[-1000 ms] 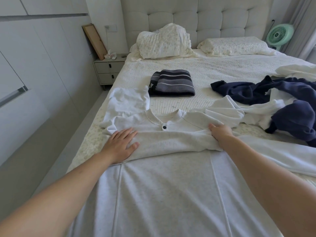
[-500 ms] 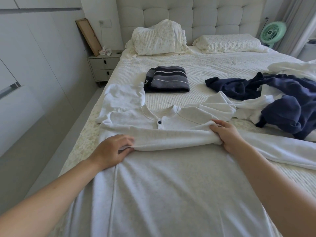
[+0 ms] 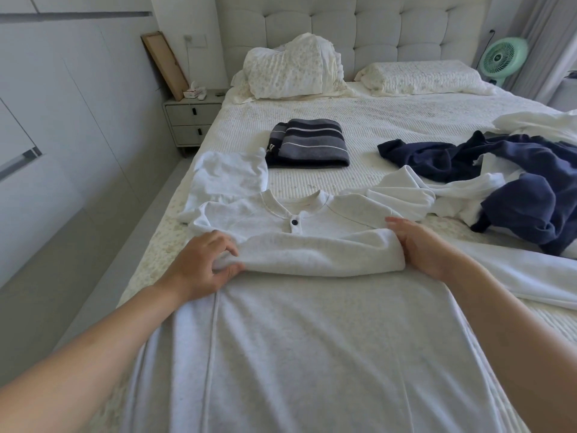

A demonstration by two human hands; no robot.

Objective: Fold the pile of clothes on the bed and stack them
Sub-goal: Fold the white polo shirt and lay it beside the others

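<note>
Left hand [image 3: 204,264] and right hand [image 3: 416,245] (arms outstretched) grip the white shirt's [image 3: 312,339] fold.

Tufted headboard [image 3: 368,29], grey nightstand [image 3: 192,121], green fan [image 3: 501,59], white wardrobe wall [image 3: 71,98]

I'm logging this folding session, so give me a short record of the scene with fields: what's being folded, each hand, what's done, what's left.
being folded: light grey shirt spread flat on the bed, a fold of it bunched across the chest
left hand: pinches the fold's left end
right hand: grips the fold's right end
done: striped folded garment further up the bed
left: navy clothes and white clothes in a heap to the right
</note>
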